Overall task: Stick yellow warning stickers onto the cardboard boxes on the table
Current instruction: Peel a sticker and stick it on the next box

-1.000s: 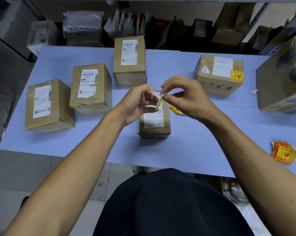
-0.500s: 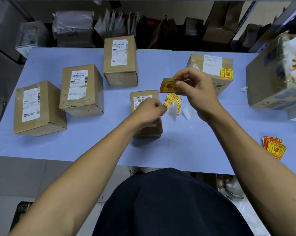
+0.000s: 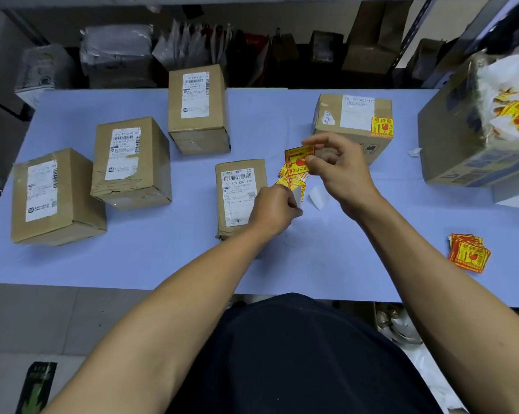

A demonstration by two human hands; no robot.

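Observation:
My right hand (image 3: 340,171) pinches a peeled yellow warning sticker (image 3: 297,160) just right of the small middle box (image 3: 240,192). My left hand (image 3: 274,209) rests over that box's right edge, closed on a white backing paper (image 3: 297,197). More yellow stickers (image 3: 292,182) lie on the table between my hands. A far right box (image 3: 352,124) carries a yellow sticker (image 3: 381,127). Three boxes without one stand at the left (image 3: 55,198), the middle left (image 3: 129,162) and the back (image 3: 197,109).
A stack of stickers (image 3: 468,253) lies near the blue table's (image 3: 327,258) front right. A large carton (image 3: 473,121) filled with peeled backing paper stands at the right edge. A loose backing piece (image 3: 318,197) lies by my right wrist. Parcels crowd the shelf behind.
My hands pulled apart: the right one lifted the peeled sticker away, then lowered it slightly; the left one dropped to the middle box with the backing paper.

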